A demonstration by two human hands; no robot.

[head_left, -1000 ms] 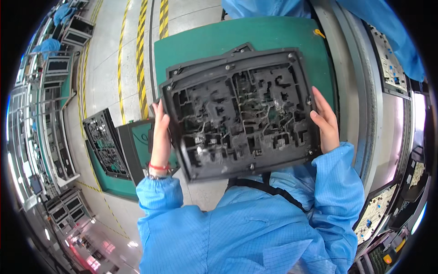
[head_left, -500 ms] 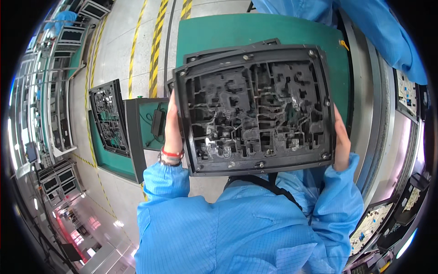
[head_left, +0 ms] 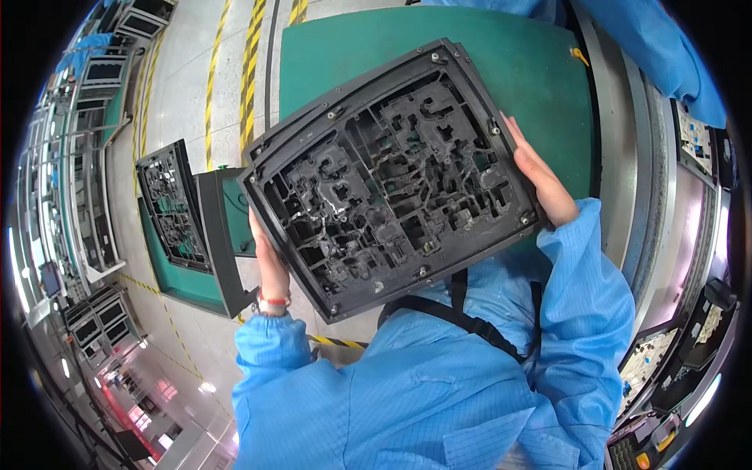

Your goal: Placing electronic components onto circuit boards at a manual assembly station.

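A black wave-solder pallet with a raised rim, screws along its edges and many cut-outs lies tilted anticlockwise in front of me, over the green tabletop. My left hand, with a red band at the wrist, grips its left side; those fingers are partly hidden under the rim. Along the right side, my right hand presses its fingers against the edge. Just beyond the far rim shows the edge of another black frame beneath; whether the two touch I cannot tell.
The green table extends behind the pallet. At left, another black pallet leans in a green-lined dark bin. A metal conveyor rail runs along the right, where a co-worker's blue sleeve reaches in. Yellow-black tape marks the floor.
Both hands have turned the pallet anticlockwise and shifted it left, its right side rising. The frame beneath is now mostly covered. My right hand has moved farther away and to the left.
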